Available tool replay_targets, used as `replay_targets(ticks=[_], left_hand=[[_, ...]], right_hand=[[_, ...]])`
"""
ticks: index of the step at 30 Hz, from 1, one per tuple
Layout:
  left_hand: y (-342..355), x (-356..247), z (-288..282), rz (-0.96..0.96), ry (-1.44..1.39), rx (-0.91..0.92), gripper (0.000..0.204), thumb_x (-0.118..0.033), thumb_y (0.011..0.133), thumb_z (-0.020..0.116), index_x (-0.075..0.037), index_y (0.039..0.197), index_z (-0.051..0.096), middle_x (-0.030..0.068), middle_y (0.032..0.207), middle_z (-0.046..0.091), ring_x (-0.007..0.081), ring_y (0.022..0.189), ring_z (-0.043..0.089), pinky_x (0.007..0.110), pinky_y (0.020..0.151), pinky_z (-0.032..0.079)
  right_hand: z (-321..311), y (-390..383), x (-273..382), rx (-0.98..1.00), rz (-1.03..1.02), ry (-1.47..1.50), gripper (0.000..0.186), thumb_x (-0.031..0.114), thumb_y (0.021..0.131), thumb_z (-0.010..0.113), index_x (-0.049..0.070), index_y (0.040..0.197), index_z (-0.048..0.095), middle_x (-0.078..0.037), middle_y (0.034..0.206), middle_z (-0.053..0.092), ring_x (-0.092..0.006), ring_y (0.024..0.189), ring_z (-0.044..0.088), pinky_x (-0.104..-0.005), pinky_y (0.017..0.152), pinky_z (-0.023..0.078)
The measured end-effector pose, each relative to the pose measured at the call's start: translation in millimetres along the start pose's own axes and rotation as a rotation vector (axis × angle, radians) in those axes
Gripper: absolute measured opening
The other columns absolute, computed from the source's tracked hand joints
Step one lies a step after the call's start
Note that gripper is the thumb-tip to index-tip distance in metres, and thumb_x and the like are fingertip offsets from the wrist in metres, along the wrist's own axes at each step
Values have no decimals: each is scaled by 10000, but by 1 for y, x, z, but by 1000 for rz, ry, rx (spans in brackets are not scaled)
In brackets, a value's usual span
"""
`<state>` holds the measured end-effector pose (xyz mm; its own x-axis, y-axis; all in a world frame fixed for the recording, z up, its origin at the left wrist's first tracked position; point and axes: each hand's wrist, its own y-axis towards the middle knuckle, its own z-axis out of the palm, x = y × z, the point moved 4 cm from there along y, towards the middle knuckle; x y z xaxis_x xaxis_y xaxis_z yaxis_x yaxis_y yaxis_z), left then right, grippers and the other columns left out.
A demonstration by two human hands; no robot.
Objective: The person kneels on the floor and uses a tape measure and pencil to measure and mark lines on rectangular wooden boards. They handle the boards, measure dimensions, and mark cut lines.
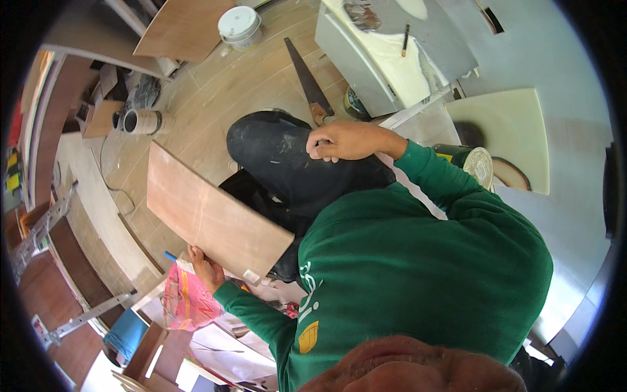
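Note:
My left hand [206, 266] grips the lower edge of a thin, pale plywood board [212, 206], held tilted over the left side of my lap. A small blue stick-like item [171, 257] shows beside those fingers. My right hand [339, 140] is closed, fingers curled, over my raised dark-trousered knee [264, 147]; whether it holds something small is hidden. A handsaw [300, 72] with a wooden handle lies on the floor just beyond that hand.
A white bucket [238, 29], a cylindrical container [142, 123], cans [477, 166] and a pink bag [186, 300] surround me. A grey unit with cream coating and a brush [405, 42] stands at upper right. A metal ladder [85, 323] and more boards [179, 26] are around the sides.

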<state>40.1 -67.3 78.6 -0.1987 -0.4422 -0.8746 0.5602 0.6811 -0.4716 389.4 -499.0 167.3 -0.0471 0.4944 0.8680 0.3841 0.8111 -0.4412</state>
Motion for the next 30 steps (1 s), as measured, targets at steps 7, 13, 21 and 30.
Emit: replay_targets(ticks=[7, 13, 21, 30], left_hand=[[38, -23, 18, 23, 2, -52, 579, -338, 1138, 531, 77, 1539, 486, 144, 1506, 598, 254, 1352, 581, 386, 1185, 430], [44, -84, 25, 175, 394, -112, 597, -383, 1124, 575, 92, 1484, 567, 151, 1490, 620, 225, 1343, 576, 348, 1177, 408], [62, -109, 42, 175, 531, 57, 513, -400, 1113, 595, 17, 1400, 677, 81, 1337, 718, 168, 1220, 635, 308, 1079, 474], [87, -140, 163, 127, 811, 429, 558, -483, 1059, 655, 4, 1315, 746, 122, 1256, 763, 209, 1154, 689, 340, 1044, 517]], right_hand=[[-41, -28, -20, -209, 44, 17, 290, 295, 1083, 601, 40, 1159, 719, -72, 918, 711, -158, 748, 670, -339, 702, 554], [-146, -86, -29, -1010, 162, -602, 389, 395, 1062, 639, 51, 1221, 727, -159, 1067, 775, -315, 806, 752, -394, 715, 585], [-288, -90, -141, -1078, 204, -770, 554, 516, 971, 656, 8, 1169, 757, -257, 954, 761, -407, 798, 731, -475, 800, 564], [-304, -108, -127, -1211, 268, -544, 388, 301, 1030, 630, -38, 1199, 711, -208, 978, 759, -265, 898, 760, -414, 787, 582]])
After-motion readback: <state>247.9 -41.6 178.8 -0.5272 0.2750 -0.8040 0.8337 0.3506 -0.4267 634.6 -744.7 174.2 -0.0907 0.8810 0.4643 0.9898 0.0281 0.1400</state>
